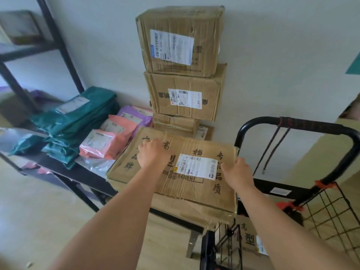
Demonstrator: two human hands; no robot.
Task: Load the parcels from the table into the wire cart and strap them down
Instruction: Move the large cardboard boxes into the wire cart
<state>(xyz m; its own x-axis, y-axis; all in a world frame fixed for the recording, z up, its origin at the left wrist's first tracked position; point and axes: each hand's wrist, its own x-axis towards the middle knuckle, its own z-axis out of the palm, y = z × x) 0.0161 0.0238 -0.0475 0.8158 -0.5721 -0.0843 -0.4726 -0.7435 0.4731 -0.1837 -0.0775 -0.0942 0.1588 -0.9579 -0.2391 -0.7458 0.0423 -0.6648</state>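
A wide flat cardboard box (194, 193) with black characters and a white label lies at the table's near right corner. My left hand (153, 153) rests on its top near the far left, fingers curled over the surface. My right hand (236, 171) grips its right edge. The black wire cart (329, 211) stands to the right, its curved handle (292, 124) behind the box. Another cardboard box (246, 237) sits inside the cart. Two dark straps (272, 151) hang from the handle.
Two large cardboard boxes (179, 39) (185, 94) are stacked against the wall above smaller boxes. Green (78, 114), pink (101, 143) and purple (134, 115) mailer bags lie on the black table (78, 172). A dark metal shelf (58, 45) stands at left.
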